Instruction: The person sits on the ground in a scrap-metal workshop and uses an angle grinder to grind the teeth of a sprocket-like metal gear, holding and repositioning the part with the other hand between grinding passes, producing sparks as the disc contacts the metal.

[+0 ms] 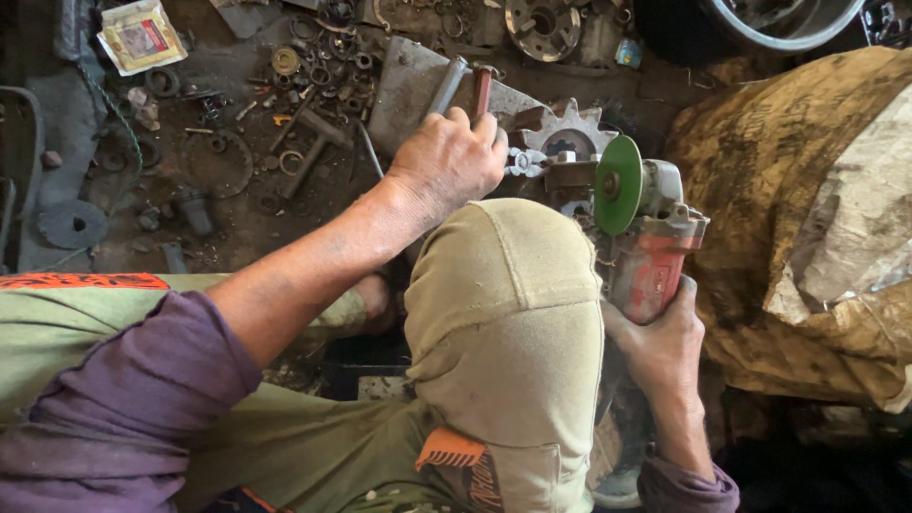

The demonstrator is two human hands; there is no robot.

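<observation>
Sprocket [568, 133]: toothed steel, upper centre of frame; I judge it heavy, stiff, sharp-edged, best gripped by tool.
Left hand [446, 163]: fingers wrapped around pliers [465, 90] clamping it.
Right hand [660, 347]: fingers curled round red angle grinder [646, 237], green disc beside sprocket.
Surroundings: scrap-strewn floor [237, 180].

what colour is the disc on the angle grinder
Green: the disc on the red angle grinder in the right hand. The head view shows it.

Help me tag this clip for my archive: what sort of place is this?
Probably a small metal repair workshop. The right hand holds a red angle grinder with a green disc against a toothed steel sprocket, and washers and rings litter the dirty floor.
</observation>
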